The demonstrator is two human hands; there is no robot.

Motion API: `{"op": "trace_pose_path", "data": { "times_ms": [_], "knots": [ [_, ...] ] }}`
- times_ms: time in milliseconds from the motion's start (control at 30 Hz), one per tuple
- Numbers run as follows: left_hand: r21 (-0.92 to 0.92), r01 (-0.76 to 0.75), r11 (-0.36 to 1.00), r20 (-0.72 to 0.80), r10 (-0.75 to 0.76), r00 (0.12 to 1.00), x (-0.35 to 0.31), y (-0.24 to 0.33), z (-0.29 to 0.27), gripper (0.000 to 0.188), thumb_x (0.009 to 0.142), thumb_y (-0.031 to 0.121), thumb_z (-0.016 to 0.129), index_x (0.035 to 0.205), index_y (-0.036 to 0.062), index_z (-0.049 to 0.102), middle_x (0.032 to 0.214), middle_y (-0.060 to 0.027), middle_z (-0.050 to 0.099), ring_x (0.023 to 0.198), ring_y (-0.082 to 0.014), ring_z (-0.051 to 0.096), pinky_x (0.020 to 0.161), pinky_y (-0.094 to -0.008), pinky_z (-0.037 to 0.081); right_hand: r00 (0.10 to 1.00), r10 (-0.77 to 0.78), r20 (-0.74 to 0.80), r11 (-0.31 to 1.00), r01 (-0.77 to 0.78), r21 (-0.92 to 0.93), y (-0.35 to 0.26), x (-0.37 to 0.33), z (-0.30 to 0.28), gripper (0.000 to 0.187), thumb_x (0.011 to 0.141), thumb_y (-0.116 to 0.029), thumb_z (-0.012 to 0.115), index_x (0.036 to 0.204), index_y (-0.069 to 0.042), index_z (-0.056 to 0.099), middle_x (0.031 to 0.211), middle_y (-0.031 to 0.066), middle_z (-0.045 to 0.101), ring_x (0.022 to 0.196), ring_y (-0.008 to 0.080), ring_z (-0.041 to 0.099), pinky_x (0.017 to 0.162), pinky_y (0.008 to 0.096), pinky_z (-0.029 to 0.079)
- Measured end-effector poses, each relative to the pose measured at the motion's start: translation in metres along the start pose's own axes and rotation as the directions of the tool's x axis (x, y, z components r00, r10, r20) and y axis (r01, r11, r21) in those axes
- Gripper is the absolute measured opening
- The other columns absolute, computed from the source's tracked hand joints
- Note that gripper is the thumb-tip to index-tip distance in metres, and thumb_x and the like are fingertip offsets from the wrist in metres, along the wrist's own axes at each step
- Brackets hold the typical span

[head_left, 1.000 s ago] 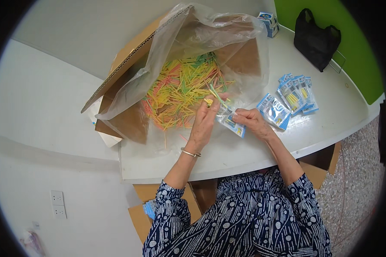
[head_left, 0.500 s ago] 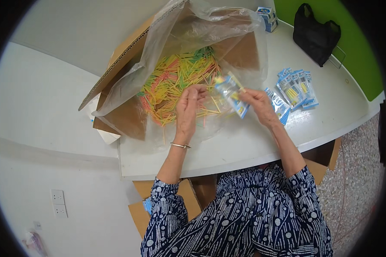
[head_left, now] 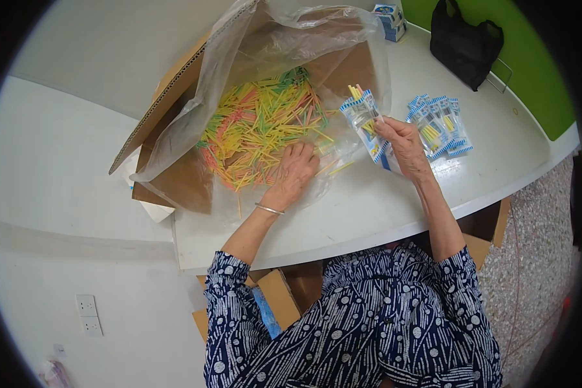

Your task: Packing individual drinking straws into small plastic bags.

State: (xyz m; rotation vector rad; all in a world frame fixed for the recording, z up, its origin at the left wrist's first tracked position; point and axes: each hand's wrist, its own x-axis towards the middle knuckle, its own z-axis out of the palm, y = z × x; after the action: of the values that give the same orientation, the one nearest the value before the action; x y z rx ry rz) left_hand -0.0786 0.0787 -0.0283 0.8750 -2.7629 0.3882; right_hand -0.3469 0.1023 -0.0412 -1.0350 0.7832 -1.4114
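Fingers (head_left: 386,129) (right) — on striped packet (head_left: 364,121)

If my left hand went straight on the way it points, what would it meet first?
Your left hand would probably meet the loose multicoloured sticks just ahead; whether it touches them now is unclear.
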Motion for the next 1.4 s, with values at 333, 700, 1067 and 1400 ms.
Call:
{"op": "trace_pose_path", "data": {
  "times_ms": [333, 700, 1067, 1400],
  "knots": [
    [-0.228, 0.299, 0.927, 0.143, -0.272, 0.952, 0.014, 0.039, 0.013, 0.014, 0.073, 0.001, 0.059, 0.087, 0.0005, 0.055, 0.085, -0.0162, 0.057, 0.084, -0.0318, 0.055, 0.072, -0.0419, 0.044, 1.000, 0.030, 0.006, 1.000, -0.030, 0.001, 0.009, 0.001, -0.007, 0.033, 0.090, -0.021, 0.062, 0.112, 0.004, 0.063, 0.094, 0.0019, 0.065, 0.087, 0.0057, 0.054, 0.080, 0.0197, 0.042],
    [-0.073, 0.186, 0.980, 0.137, -0.175, 0.975, 0.025, 0.040, 0.014, 0.023, 0.072, -0.002, 0.053, 0.094, -0.0014, 0.051, 0.084, -0.0167, 0.058, 0.080, -0.0312, 0.058, 0.064, -0.0397, 0.048, 0.999, 0.017, 0.032, 0.996, -0.014, -0.089, 0.011, -0.012, 0.001, 0.026, 0.091, -0.020, 0.060, 0.100, 0.003, 0.067, 0.083, -0.0031, 0.060, 0.079, 0.0033, 0.049, 0.070, 0.0182, 0.039],
    [-0.981, 0.144, 0.129, 0.005, -0.730, 0.684, 0.065, 0.002, -0.057, 0.018, 0.090, 0.005, 0.057, 0.107, 0.0013, 0.051, 0.085, -0.0039, 0.061, 0.073, -0.0082, 0.057, 0.063, -0.0241, 0.050, 0.995, 0.000, 0.102, 0.966, 0.027, -0.256, 0.016, -0.014, 0.008, 0.024, 0.092, -0.017, 0.057, 0.091, 0.005, 0.065, 0.076, -0.0022, 0.052, 0.073, 0.0050, 0.044, 0.066, 0.0202, 0.037],
    [-0.981, 0.174, 0.091, 0.075, -0.646, 0.760, 0.064, 0.034, -0.047, 0.014, 0.091, 0.009, 0.058, 0.101, -0.0011, 0.057, 0.089, -0.0024, 0.062, 0.077, -0.0085, 0.058, 0.071, -0.0206, 0.046, 0.986, 0.031, 0.166, 0.963, 0.015, -0.270, 0.009, -0.017, 0.015, 0.028, 0.092, -0.021, 0.058, 0.104, 0.003, 0.066, 0.083, 0.0007, 0.063, 0.079, 0.0055, 0.053, 0.070, 0.0199, 0.042]
  ]
}}
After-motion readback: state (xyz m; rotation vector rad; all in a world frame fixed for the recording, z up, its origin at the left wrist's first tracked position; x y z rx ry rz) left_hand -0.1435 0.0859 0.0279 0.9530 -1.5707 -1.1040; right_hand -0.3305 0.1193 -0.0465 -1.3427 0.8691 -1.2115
